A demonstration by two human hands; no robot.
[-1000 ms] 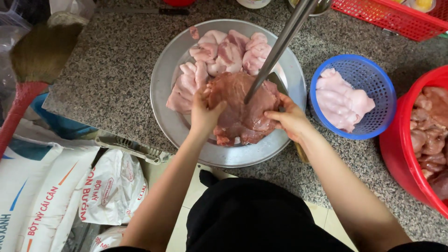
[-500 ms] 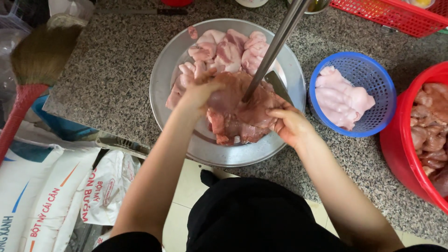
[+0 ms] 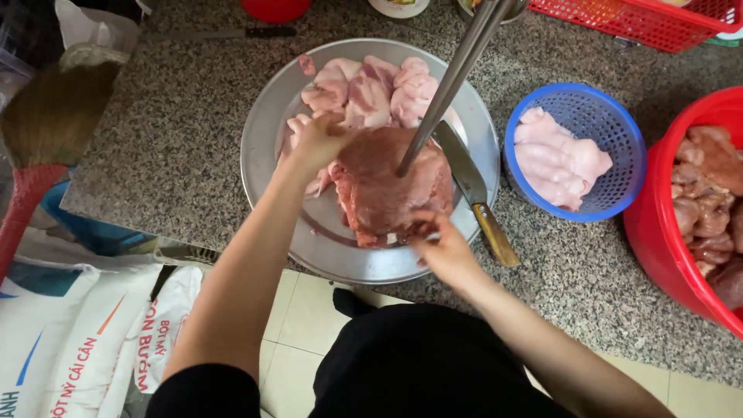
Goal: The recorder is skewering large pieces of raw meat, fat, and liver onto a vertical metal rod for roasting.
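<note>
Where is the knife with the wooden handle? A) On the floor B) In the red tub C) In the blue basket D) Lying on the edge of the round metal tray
D: the knife lies with its blade on the right rim of the metal tray, beside the big piece of meat, its handle sticking out over the counter.

Soft, even daylight fills the scene, fairly bright, with no hard shadows. The metal tray (image 3: 267, 116) shows a dull sheen on its far left rim, and the steel rod (image 3: 457, 73) carries a pale glare along its length. The left hand (image 3: 317, 139) is slightly smeared by motion. Focus holds across the speckled counter (image 3: 178, 131); the sacks (image 3: 70, 340) at near left look a little stretched.
</note>
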